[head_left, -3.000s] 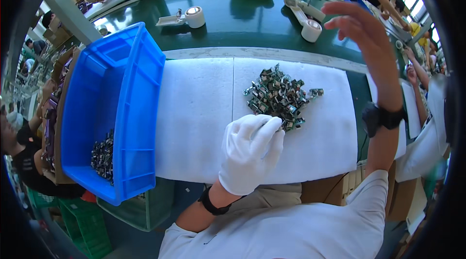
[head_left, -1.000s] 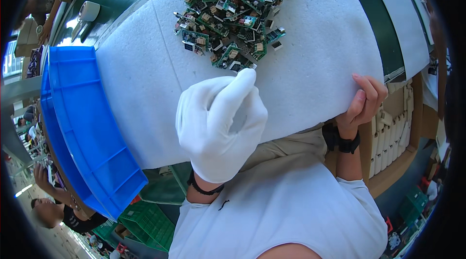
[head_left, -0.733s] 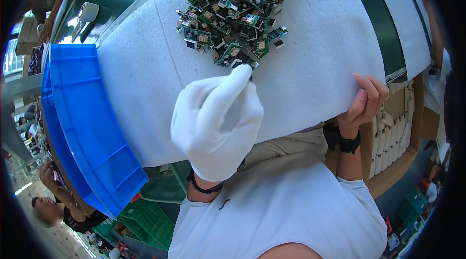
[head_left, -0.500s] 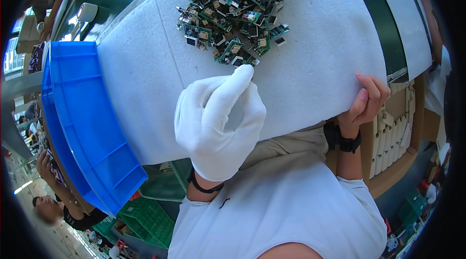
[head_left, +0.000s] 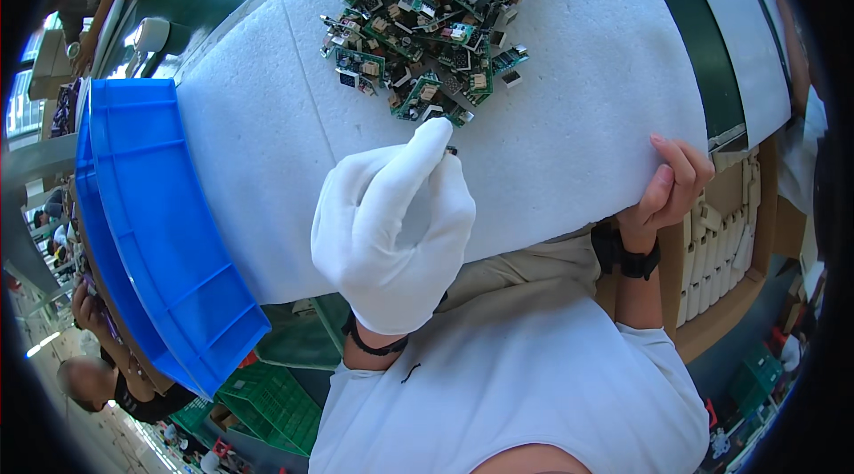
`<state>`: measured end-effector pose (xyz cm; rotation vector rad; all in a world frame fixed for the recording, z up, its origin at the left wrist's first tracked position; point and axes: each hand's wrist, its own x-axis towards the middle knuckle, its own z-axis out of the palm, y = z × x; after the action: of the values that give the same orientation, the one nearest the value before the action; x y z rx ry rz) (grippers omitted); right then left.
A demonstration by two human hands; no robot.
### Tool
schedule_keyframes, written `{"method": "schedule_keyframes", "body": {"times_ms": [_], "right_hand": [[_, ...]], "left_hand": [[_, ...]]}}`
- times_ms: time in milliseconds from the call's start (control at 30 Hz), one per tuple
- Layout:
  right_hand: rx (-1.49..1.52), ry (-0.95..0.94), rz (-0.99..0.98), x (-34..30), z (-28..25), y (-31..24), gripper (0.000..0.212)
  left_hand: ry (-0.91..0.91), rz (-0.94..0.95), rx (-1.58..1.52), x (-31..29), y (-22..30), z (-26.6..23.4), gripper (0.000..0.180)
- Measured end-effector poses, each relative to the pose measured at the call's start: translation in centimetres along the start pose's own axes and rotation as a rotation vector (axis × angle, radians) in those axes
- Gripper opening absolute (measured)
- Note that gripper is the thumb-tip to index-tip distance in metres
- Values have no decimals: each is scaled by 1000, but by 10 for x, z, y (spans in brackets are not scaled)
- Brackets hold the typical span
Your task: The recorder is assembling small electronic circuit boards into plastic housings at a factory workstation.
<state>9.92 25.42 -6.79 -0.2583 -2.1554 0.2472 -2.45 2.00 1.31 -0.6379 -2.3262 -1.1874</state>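
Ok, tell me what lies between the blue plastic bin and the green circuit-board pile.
In the head view, only bare white foam sheet, crossed by a thin seam.

I can read no text anywhere: the dark mark [head_left: 410, 373] on my white shirt [head_left: 534, 367], below my gloved left fingers [head_left: 431, 138], and any print on the circuit boards [head_left: 422, 25] beyond them are too small.
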Motion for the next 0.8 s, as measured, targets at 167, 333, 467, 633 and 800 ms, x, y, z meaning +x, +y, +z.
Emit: {"method": "schedule_keyframes", "body": {"times_ms": [167,333,467,633,800], "right_hand": [[-13,-6,4,1,0,0,33],[-10,-7,1,0,0,-2,33],[-13,-5,1,-2,-1,-3,33],[-2,-2,0,-1,2,-1,33],[6,-1,9,3,1,0,33]], "left_hand": [[-68,-15,-11,-1,-2,-2,41],[21,4,-69,-1,-2,-3,39],[-1,7,-62,-1,-2,-4,38],[-54,-6,-33,-2,-3,-2,39],[-28,20,-27,1,-3,2,40]]}}
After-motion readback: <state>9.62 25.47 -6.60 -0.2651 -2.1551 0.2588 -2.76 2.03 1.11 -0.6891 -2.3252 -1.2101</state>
